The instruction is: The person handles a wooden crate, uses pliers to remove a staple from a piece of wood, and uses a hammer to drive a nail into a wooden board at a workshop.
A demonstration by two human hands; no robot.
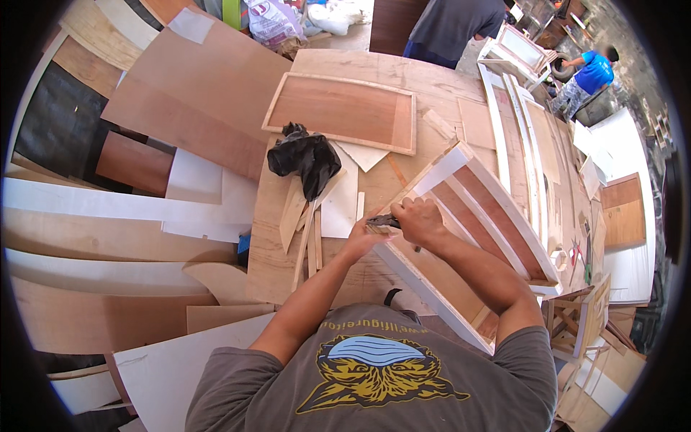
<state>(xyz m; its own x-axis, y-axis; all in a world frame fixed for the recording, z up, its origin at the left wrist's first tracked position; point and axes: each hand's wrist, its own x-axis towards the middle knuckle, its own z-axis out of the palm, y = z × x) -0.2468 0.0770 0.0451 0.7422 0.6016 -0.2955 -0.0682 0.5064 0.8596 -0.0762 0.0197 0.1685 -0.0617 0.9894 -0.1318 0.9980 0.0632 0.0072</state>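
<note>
A wooden frame with white-edged sides and brown panels stands tilted on the workbench in front of me. At its near left corner my left hand is closed round the wood, thumb up by the tool. My right hand makes a fist round dark metal pliers, whose head points left against that same corner. Whatever the jaws bite on is too small to make out. Just left of my hands lie narrow wood strips and a crumpled black plastic bag.
A framed brown panel lies on the workbench at the far side. Sheets and boards are stacked to the left. Long white-edged pieces lie right. One person stands behind the bench; another in blue is farther right.
</note>
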